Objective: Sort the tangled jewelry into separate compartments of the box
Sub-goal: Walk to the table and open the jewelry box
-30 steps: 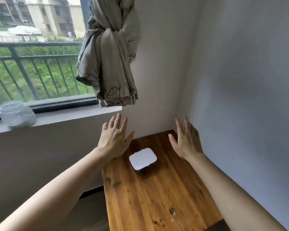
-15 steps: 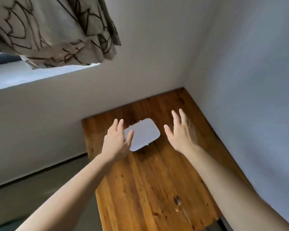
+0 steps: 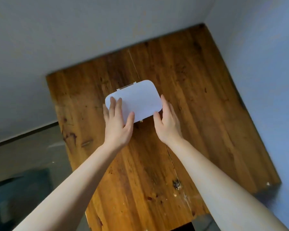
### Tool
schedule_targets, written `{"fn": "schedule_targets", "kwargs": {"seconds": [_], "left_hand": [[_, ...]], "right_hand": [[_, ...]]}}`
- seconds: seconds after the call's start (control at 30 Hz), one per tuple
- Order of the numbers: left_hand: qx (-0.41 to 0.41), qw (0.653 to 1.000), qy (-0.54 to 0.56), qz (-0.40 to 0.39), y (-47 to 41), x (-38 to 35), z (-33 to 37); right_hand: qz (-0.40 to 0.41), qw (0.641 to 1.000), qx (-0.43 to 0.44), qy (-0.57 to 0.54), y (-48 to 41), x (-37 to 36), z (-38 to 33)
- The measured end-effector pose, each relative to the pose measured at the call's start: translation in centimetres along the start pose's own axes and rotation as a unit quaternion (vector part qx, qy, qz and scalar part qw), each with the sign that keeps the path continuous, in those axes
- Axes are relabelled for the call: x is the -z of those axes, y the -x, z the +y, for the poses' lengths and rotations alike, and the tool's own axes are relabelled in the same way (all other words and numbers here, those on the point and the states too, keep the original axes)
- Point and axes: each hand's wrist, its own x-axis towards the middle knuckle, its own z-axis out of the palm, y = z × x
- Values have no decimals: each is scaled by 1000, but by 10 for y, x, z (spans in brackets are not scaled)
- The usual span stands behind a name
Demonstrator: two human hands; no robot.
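Currently the left hand (image 3: 118,125) is lying flat, fingers (image 3: 114,107) extended and slightly spread, tips resting over the near-left corner of the white box (image 3: 138,100); thumb angling out along its near edge. Right hand (image 3: 168,123) is standing edge-on, fingers (image 3: 164,105) held together against the box's right end, thumb apart near its near corner. Neither hand is pinching anything. Box lid is sitting closed between the 2 hands, small clasp showing at its near edge, hinge tabs on the far edge. Beneath the hands, the wooden table (image 3: 198,114) is filling a corner formed by 2 pale walls (image 3: 257,72).
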Motion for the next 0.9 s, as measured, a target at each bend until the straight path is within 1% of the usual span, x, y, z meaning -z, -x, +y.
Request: {"fn": "schedule_targets", "kwargs": {"seconds": [0.07,0.13,0.23,0.33,0.4,0.5,0.57,0.63,0.7,0.73,0.8,0.87,0.9], "left_hand": [[-34,998,-41,-17,12,-11,-7],[-68,994,-72,-34,22,-16,-14],[-124,981,-137,-58,36,-14,-24],[-149,967,-202,-51,37,-6,-27],[-144,967,-204,-51,31,0,-25],[-161,966,-193,-65,16,10,-24],[-167,966,-181,-83,9,20,-25],[-170,967,-154,-112,5,32,-27],[-164,972,-88,-140,2,44,-27],[-162,976,-45,-142,0,50,-25],[-155,979,63,-117,-5,58,-21],[-118,973,181,-82,-11,59,-14],[-93,969,221,-60,-14,58,-10]], "right_hand": [[27,999,29,-1,16,2,13],[33,998,55,10,31,5,26],[40,996,73,34,50,6,41],[42,994,87,51,65,6,50],[36,994,85,61,69,5,52],[27,995,72,70,68,4,52],[21,993,83,76,70,4,53],[22,994,85,69,70,4,52],[31,998,41,33,68,3,48],[40,998,28,26,66,1,48],[55,996,38,51,65,-2,48],[61,994,52,81,65,-6,51],[62,993,51,87,65,-8,54]]}}
